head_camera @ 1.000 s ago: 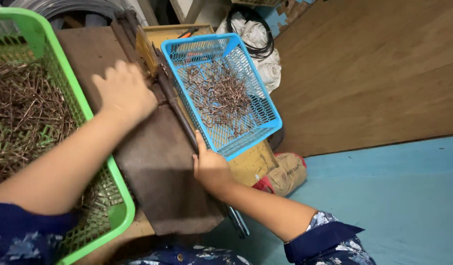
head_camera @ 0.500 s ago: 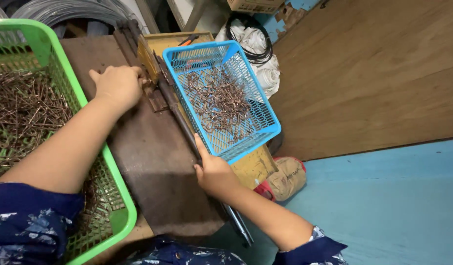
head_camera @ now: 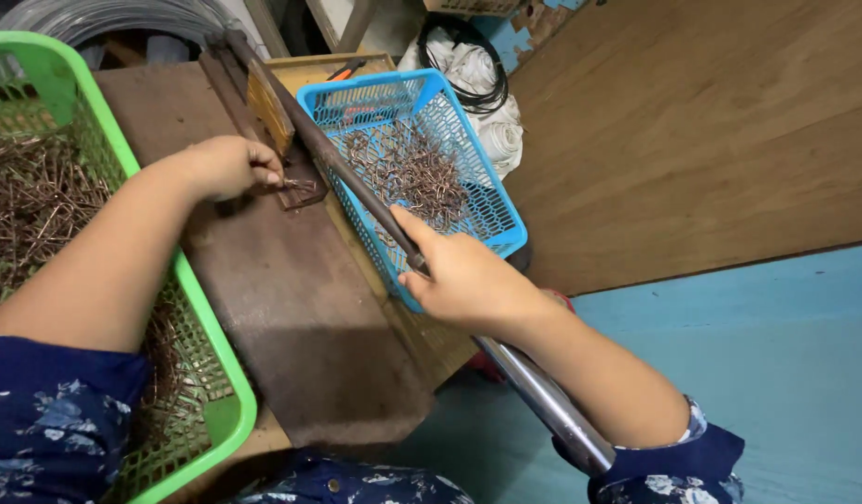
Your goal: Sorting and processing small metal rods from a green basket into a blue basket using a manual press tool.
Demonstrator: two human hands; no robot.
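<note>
My right hand (head_camera: 463, 275) grips a long metal lever (head_camera: 351, 182) that runs from the back of a rusty brown bench plate (head_camera: 281, 308) down past my forearm. My left hand (head_camera: 227, 166) pinches a small bundle of thin rusty wire pieces (head_camera: 300, 187) against the plate, right beside the lever's blade. A blue plastic basket (head_camera: 491, 191) with several bent wire pieces lies under the lever, to its right. A green plastic basket (head_camera: 207, 373) heaped with rusty wire pieces sits under my left forearm.
A coil of grey wire (head_camera: 104, 17) lies at the back left. A white bundle with black cable (head_camera: 477, 79) rests behind the blue basket. A brown wooden panel (head_camera: 711, 131) leans at right above the blue floor (head_camera: 785, 373).
The lever has swung up from the plate with my right hand sliding higher along it. My left hand moved from flat on the plate to pinching wire pieces at the blade.
</note>
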